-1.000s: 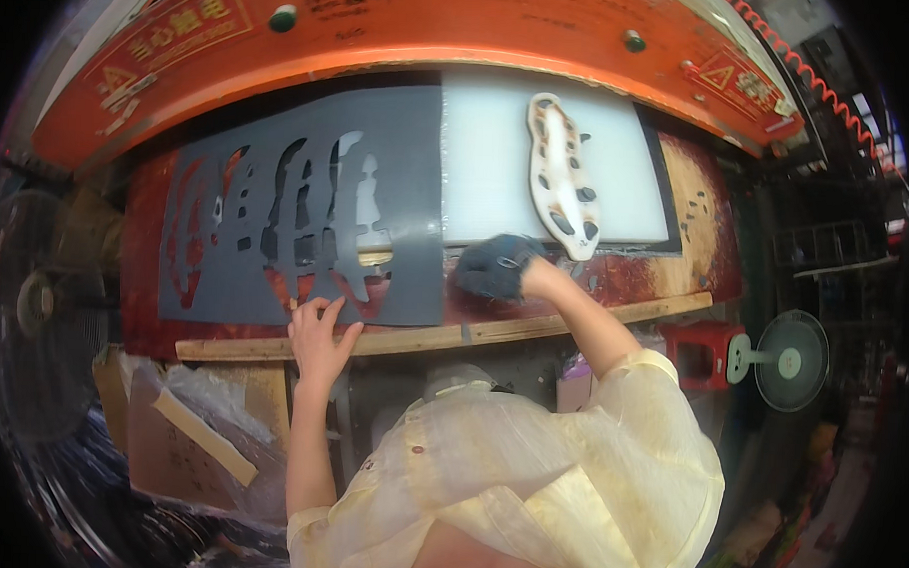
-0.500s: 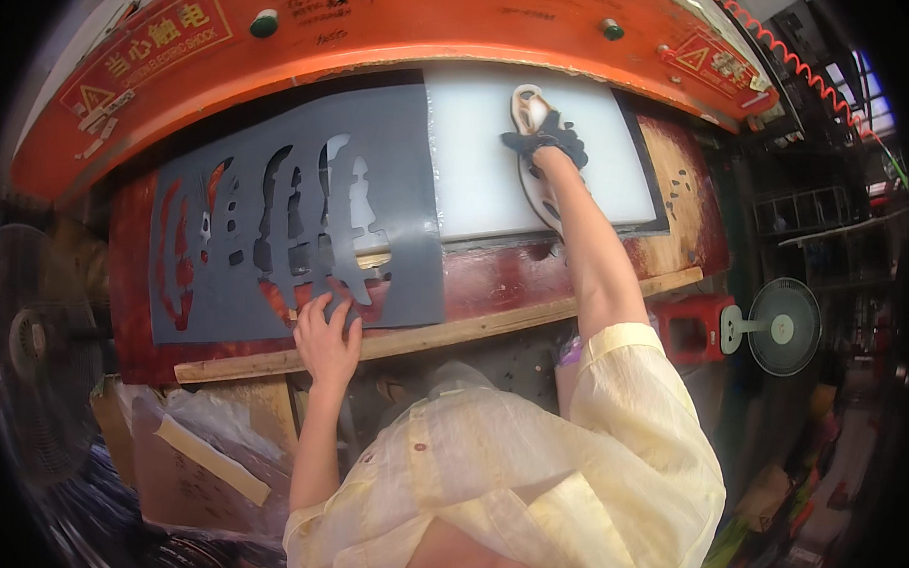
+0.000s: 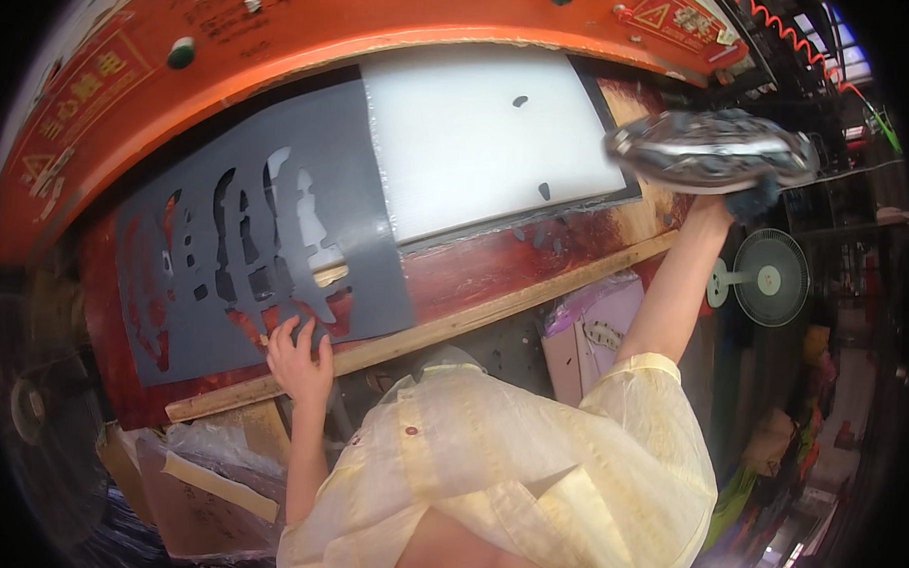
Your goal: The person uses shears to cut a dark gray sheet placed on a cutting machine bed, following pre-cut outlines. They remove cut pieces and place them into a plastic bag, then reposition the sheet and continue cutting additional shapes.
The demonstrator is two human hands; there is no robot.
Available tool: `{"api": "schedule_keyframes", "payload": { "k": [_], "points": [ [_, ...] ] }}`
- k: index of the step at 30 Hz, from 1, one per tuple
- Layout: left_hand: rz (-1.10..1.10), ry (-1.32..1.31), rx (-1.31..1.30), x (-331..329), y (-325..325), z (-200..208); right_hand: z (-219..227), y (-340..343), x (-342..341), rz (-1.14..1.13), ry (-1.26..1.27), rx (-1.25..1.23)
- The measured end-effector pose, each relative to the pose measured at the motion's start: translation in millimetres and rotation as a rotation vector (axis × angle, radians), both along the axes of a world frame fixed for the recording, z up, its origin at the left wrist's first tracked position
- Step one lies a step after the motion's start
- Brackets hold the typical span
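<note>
My right hand [image 3: 753, 198], in a dark glove, grips a long oval cutting die [image 3: 709, 151] tilted above the right end of the work table. Motion smears the die, so its fine parts cannot be made out. My bare left hand [image 3: 300, 363] rests with fingers apart on the near edge of a dark grey sheet [image 3: 371, 251]. Long, curved cut-outs run through the sheet's left and middle. Right of it lies a thick white cutting board [image 3: 470, 134], partly under the sheet. Two small dark scraps [image 3: 520, 102] are on the board.
An orange machine beam [image 3: 384, 21] spans the far side. A wooden rail [image 3: 453, 324] edges the red table [image 3: 465, 274], where more dark scraps lie. Near my right arm are a pink box [image 3: 572, 363] and a fan [image 3: 770, 277]. Plastic-wrapped cardboard [image 3: 206, 506] stands lower left.
My right hand has lifted the cutting die off the white board and swung it right. Small dark scraps now show on the board. My left hand stays by the sheet's near edge; the view has shifted.
</note>
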State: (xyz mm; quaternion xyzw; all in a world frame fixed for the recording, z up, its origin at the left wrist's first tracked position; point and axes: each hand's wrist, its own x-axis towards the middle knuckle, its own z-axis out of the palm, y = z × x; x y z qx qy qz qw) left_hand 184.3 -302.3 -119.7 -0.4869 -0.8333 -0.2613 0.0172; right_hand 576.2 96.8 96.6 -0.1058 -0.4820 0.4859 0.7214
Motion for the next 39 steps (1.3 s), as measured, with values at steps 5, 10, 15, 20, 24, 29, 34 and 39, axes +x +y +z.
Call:
{"api": "schedule_keyframes", "payload": {
  "k": [5, 10, 15, 20, 24, 29, 34, 39],
  "points": [
    [0.024, 0.038, -0.051, 1, 3, -1, -55, 9, 41, -0.072, 0.131, -0.086],
    [-0.005, 0.046, -0.044, 0, 5, 2, -143, 5, 44, -0.141, 0.298, -0.429],
    [-0.004, 0.043, -0.059, 1, 8, 1, -151, -1, 33, -0.182, 0.308, -0.538],
    [-0.003, 0.049, -0.057, 1, 8, -1, -149, -14, 3, -0.067, 0.262, -0.623],
    [-0.004, 0.053, -0.052, 0, 8, -2, -161, -27, -25, 0.052, 0.229, -0.68],
    [-0.009, 0.049, -0.039, 0, 7, -1, -168, -39, -61, 0.199, 0.194, -0.744],
    [-0.007, 0.047, -0.035, 0, 8, 1, -167, -47, -91, 0.313, 0.146, -0.78],
    [0.017, 0.008, -0.06, 1, 9, 4, -167, -49, -110, 0.39, 0.087, -0.802]
  ]
}}
